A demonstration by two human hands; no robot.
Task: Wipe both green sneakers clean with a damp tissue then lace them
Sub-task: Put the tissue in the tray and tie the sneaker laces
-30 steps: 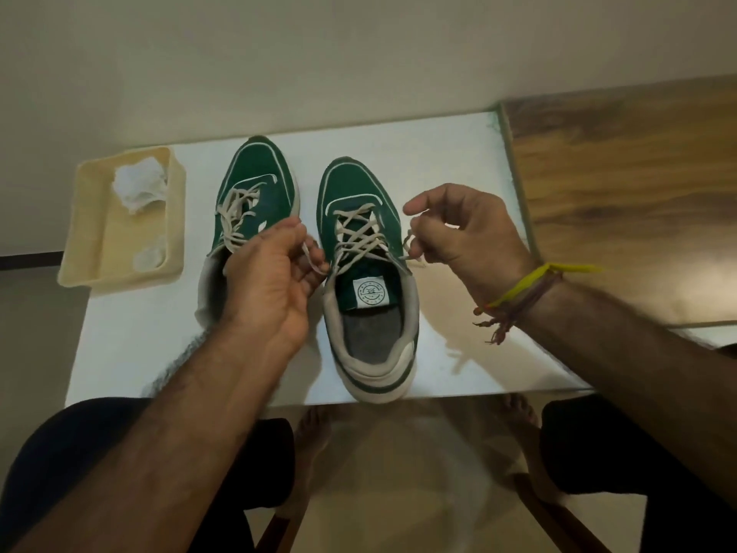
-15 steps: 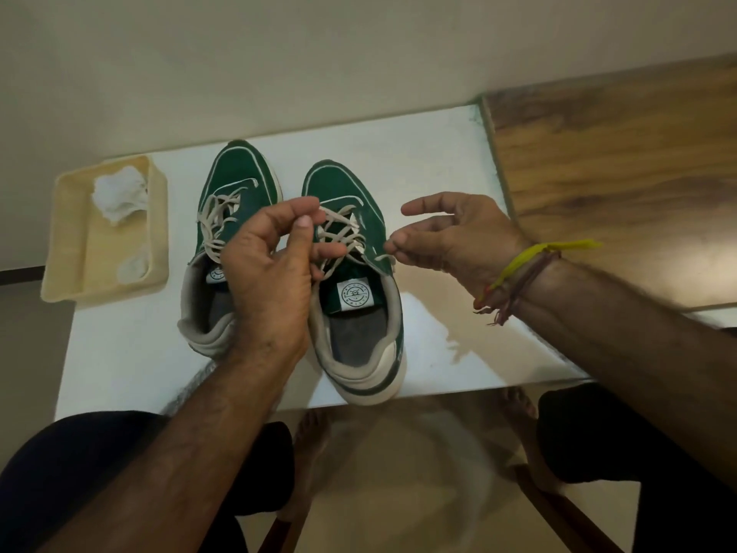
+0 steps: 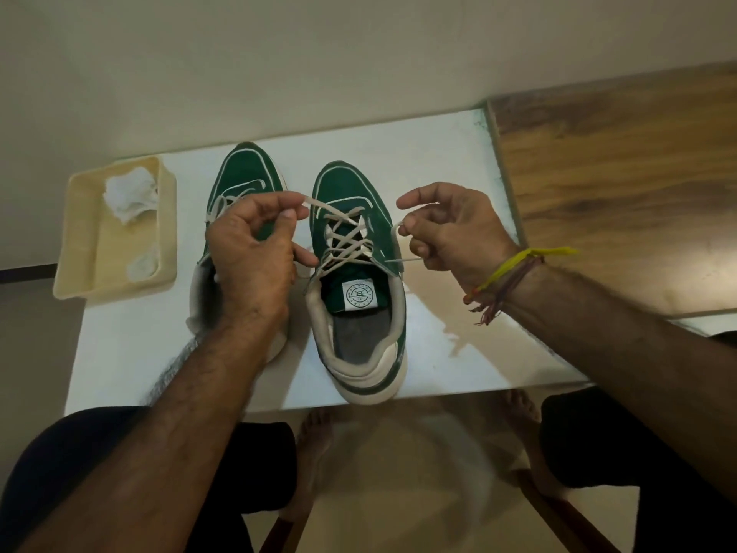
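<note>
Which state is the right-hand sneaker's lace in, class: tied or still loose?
Loose. The right sneaker has its lace crisscrossed, but the left hand and right hand each pinch a free end.

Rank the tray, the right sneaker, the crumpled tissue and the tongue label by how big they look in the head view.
1. Right sneaker, though it lies nearer the camera than the tray, so this is unsure.
2. Tray.
3. Crumpled tissue.
4. Tongue label.

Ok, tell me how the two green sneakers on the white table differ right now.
The right green suede sneaker shows fully, tongue label visible; the left green suede sneaker is half hidden behind the left hand. Both hands pinch the right sneaker's lace ends, right hand included; nobody holds the left's laces. Both point away.
</note>
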